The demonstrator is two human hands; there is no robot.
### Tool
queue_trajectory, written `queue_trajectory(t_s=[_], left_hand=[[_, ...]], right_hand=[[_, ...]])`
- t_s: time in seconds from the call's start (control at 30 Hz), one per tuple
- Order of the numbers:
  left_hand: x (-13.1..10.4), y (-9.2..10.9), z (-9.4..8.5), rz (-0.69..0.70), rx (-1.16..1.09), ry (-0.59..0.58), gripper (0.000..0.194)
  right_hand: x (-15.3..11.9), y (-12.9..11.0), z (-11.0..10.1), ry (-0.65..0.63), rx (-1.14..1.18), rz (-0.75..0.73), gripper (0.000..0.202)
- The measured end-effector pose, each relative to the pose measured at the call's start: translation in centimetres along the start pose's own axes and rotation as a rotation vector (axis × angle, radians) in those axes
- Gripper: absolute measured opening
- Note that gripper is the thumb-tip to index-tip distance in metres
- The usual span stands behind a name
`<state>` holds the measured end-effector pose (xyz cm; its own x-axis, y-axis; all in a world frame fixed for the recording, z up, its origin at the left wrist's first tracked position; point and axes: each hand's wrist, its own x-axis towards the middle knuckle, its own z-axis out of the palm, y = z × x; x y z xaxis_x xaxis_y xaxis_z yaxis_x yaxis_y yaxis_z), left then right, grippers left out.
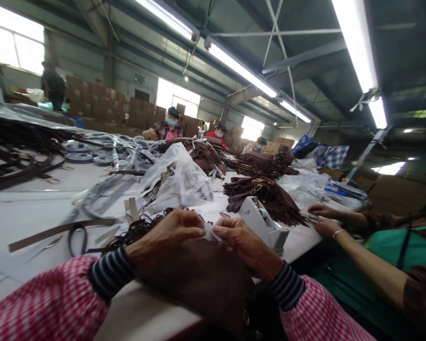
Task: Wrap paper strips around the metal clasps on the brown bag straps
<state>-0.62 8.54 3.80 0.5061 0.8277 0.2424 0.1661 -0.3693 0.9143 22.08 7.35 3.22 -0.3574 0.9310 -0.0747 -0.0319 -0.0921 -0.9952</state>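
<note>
A dark brown fabric piece [202, 279] hangs over the table's front edge, below both hands. At its top edge is a small whitish piece [209, 232], pinched between my left hand [173, 230] and my right hand [243, 239]. The fingertips of the two hands are close together, with the thumbs facing each other. Part of the right hand's lower fingers is hidden behind the brown fabric. Dark cords [137, 237] lie bunched beside my left wrist. A grey-white tape dispenser [262, 222] stands just beyond my right hand.
On the white table [31, 203] lie grey straps [99, 194], dark straps [14, 147], a clear plastic bag [179, 180] and brown fabric stacks [266, 194]. A neighbour's hands [324, 222] work at the right. Several people sit or stand farther back, near cardboard boxes [92, 99].
</note>
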Motion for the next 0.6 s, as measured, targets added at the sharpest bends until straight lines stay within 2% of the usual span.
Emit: queue_trajectory(t_s=[0.07, 0.17, 0.27, 0.37, 0.5, 0.6], left_hand=[[-0.2, 0.3, -0.6, -0.092, -0.099, -0.05, 0.026], [-1.2, -0.4, -1.3, -0.182, -0.189, 0.021, 0.029], [-2.6, -1.2, -2.2, -0.198, -0.144, 0.078, 0.031], [-4.3, -1.6, -3.0, -0.219, -0.101, 0.079, 0.03], [-6.0, -1.9, -3.7, -0.285, -0.121, 0.068, 0.033], [-6.8, -1.7, -4.0, -0.276, -0.156, 0.043, 0.033]], right_hand=[[0.1, 0.0, 1.5, -0.037, 0.018, -0.016, 0.039], [0.1, 0.2, 3.2, -0.065, 0.049, -0.058, 0.046], [0.0, 0.3, 4.5, -0.038, -0.11, -0.123, 0.041], [0.4, 0.7, 5.6, -0.007, -0.242, -0.161, 0.033], [1.5, 1.5, 7.0, -0.035, -0.207, -0.181, 0.029], [2.1, 1.8, 8.3, -0.065, -0.207, -0.179, 0.029]])
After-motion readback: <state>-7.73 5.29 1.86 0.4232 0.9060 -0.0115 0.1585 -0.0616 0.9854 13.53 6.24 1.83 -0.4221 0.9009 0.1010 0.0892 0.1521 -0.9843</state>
